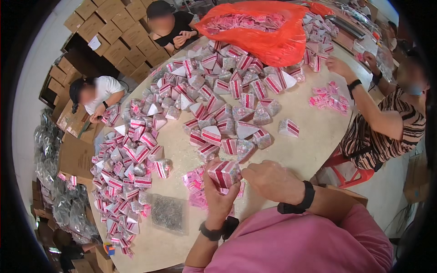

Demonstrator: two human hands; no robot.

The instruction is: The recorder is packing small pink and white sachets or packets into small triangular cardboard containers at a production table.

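Note:
My left hand (220, 203) is wrapped round a wedge-shaped packet (224, 174), like a cake slice, with pink-and-white stripes and a clear, speckled side. It is held up over the near part of the table. Close against the packet's right side is my right hand (272, 183), its fingers curled in; whatever they pinch is hidden. Small pink printed slips (195, 185) lie on the table beside and under my left hand. To the left of that hand rests a flat clear bag (169, 214) full of fine, dark silvery pieces.
Many similar wedge packets (214, 104) cover the table's (291, 157) middle and left. A red plastic bag (282, 45) of pink pieces stands at the far side. More pink slips (330, 98) lie near a co-worker (378, 109) on the right. Two other people sit across; cartons (118, 32) are stacked behind.

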